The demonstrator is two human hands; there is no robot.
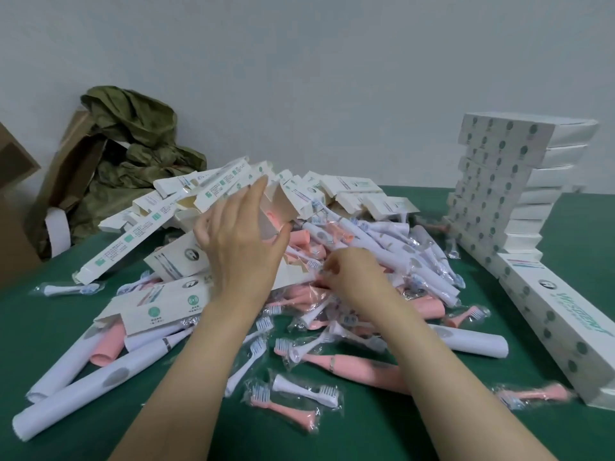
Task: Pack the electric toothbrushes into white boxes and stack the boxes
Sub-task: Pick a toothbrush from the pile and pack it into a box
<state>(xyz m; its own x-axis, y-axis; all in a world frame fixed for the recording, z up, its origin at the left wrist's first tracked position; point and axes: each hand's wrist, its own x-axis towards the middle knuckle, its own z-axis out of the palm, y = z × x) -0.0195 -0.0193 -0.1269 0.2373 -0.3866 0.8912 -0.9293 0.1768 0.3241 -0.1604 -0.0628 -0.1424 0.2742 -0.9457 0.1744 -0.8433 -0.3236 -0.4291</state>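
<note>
A heap of pink and white electric toothbrush handles [352, 261] and bagged brush heads [299, 390] covers the middle of the green table [432, 427]. Open white boxes [219, 191] lie piled behind and left of it. My left hand [239, 241] holds an open white box [283, 207] with a pink handle showing inside, thumb and fingers around the box's end. My right hand [352, 274] pinches a clear plastic-bagged piece in the pile; what the bag contains is hidden. A stack of closed white boxes [499, 188] stands at the right.
Another closed white box [559, 331] lies flat in front of the stack, along the right edge. Brown cardboard cartons [20, 201] and crumpled olive-green wrapping [133, 154] sit at the back left against the grey wall. Loose white handles [83, 387] lie near the front left.
</note>
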